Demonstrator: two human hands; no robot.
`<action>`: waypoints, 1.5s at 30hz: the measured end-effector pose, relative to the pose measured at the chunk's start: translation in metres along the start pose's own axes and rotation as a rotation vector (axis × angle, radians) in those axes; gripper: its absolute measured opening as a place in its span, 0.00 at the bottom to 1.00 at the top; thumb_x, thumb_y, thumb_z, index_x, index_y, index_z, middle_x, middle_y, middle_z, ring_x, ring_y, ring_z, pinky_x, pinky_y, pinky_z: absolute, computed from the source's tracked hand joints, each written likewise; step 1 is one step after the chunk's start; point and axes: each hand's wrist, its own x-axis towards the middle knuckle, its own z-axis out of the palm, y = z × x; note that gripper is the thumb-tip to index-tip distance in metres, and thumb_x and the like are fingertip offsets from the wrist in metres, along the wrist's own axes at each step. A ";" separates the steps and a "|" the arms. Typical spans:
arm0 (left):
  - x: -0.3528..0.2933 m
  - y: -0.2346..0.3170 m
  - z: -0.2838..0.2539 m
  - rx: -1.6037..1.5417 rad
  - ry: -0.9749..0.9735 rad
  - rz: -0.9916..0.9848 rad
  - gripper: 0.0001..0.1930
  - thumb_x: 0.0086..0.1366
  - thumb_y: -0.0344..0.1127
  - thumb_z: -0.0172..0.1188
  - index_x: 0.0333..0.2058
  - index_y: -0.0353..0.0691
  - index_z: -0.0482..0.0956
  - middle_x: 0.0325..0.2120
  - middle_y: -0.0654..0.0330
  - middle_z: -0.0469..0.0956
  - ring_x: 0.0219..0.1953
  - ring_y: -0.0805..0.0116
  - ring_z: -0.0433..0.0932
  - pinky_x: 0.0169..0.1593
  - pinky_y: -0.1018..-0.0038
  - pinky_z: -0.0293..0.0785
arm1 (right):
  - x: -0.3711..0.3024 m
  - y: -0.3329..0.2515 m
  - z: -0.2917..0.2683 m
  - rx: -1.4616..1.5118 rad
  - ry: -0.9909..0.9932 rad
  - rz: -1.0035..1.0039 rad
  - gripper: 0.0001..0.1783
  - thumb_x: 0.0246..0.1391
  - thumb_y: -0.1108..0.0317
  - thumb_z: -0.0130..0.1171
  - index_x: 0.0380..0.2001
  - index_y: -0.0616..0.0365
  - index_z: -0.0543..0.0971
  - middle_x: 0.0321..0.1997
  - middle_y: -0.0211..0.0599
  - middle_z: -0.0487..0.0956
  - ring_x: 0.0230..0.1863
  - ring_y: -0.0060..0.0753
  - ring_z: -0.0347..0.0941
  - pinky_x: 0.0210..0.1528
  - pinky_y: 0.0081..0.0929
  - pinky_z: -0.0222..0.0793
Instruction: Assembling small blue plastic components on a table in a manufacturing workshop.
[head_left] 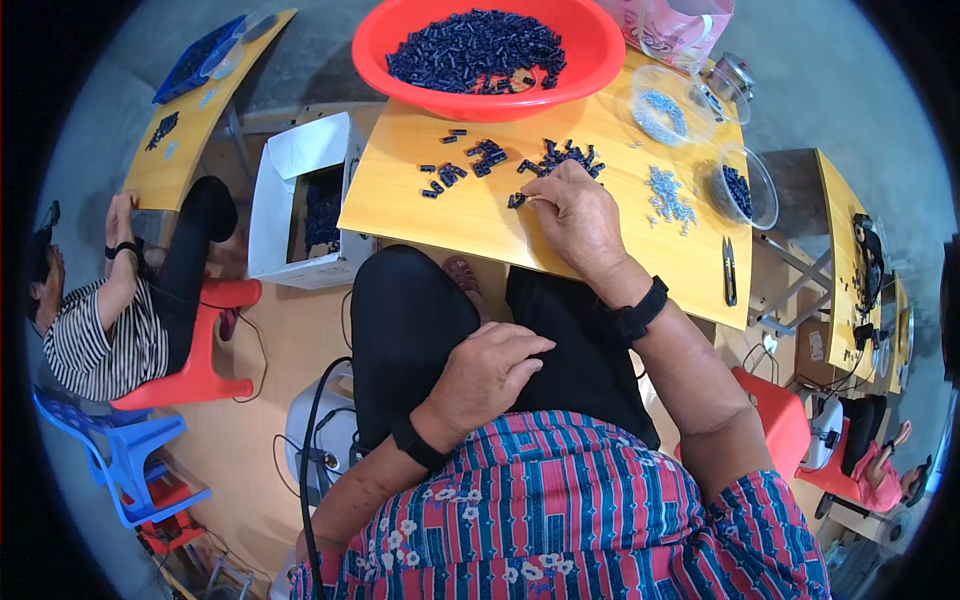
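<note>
My right hand (578, 215) is over the yellow table (440, 215), its thumb and fingers pinched together. What they hold, if anything, is too small to make out. Just left of the fingertips is a small dark piece (516, 201). A pile of similar short black pieces (560, 158) lies behind that hand, partly hidden by it. More loose black pieces (486, 158) are scattered to the left. Over my lap rests my left hand (488, 372), fingers stretched out and holding nothing.
A red basin (370, 60) full of black pieces stands at the back. On the right are small clear parts (668, 198), a tub of clear parts (636, 95), a tub of dark parts (770, 205) and snips (729, 270). A white box (275, 200) stands left; people sit either side.
</note>
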 end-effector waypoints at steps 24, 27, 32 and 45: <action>0.003 -0.001 0.000 -0.083 -0.024 -0.062 0.10 0.57 0.28 0.60 0.39 0.37 0.82 0.37 0.51 0.80 0.42 0.54 0.78 0.48 0.65 0.75 | -0.035 0.028 -0.041 0.048 0.067 0.187 0.10 0.45 0.81 0.60 0.32 0.57 0.84 0.26 0.34 0.74 0.24 0.26 0.69 0.29 0.23 0.66; 0.002 0.000 0.001 -0.066 -0.046 -0.057 0.10 0.57 0.29 0.60 0.39 0.37 0.82 0.37 0.51 0.80 0.43 0.54 0.78 0.49 0.65 0.74 | -0.033 0.022 -0.037 0.005 0.063 0.098 0.10 0.45 0.80 0.60 0.32 0.56 0.83 0.27 0.35 0.74 0.25 0.31 0.72 0.29 0.26 0.68; 0.000 -0.001 0.002 -0.054 -0.027 -0.051 0.10 0.57 0.28 0.59 0.39 0.36 0.82 0.37 0.51 0.80 0.42 0.54 0.78 0.49 0.65 0.74 | -0.021 0.013 -0.024 -0.182 0.047 -0.064 0.07 0.48 0.74 0.60 0.30 0.51 0.84 0.29 0.33 0.75 0.29 0.39 0.75 0.31 0.31 0.72; -0.002 -0.003 0.001 -0.031 0.005 -0.057 0.11 0.54 0.26 0.61 0.38 0.37 0.82 0.37 0.52 0.80 0.41 0.56 0.78 0.48 0.66 0.75 | -0.016 0.016 -0.023 -0.288 -0.097 -0.152 0.06 0.45 0.70 0.57 0.30 0.51 0.79 0.31 0.34 0.72 0.37 0.39 0.73 0.34 0.36 0.73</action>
